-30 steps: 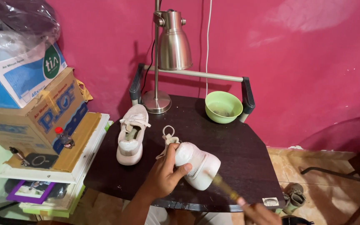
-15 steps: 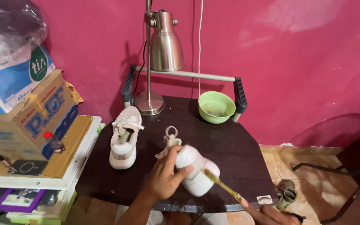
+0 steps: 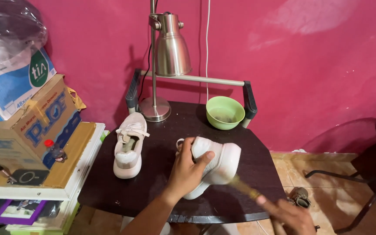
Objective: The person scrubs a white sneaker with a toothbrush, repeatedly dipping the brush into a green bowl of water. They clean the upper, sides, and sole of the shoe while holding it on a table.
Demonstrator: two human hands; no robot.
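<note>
Left hand (image 3: 187, 172) grips a white sneaker (image 3: 216, 163), lying sideways at centre frame on the dark table (image 3: 162, 191); right hand (image 3: 290, 215) clasps a blurred yellowish brush (image 3: 244, 188); pink wall (image 3: 310, 56) behind.

Two bare forearms, entering from the bottom edge. No sleeves in view, no gloves, no watch or bracelet on either wrist. Left hand (image 3: 187, 172) sharp: four fingers and thumb plain, nails short, no rings visible. Left forearm bare down to the frame edge. Right hand (image 3: 290, 214) blurred, low at the right corner; knuckles and a fingertip showing, finer detail impossible to make out. Rest of the body out of view.
</note>
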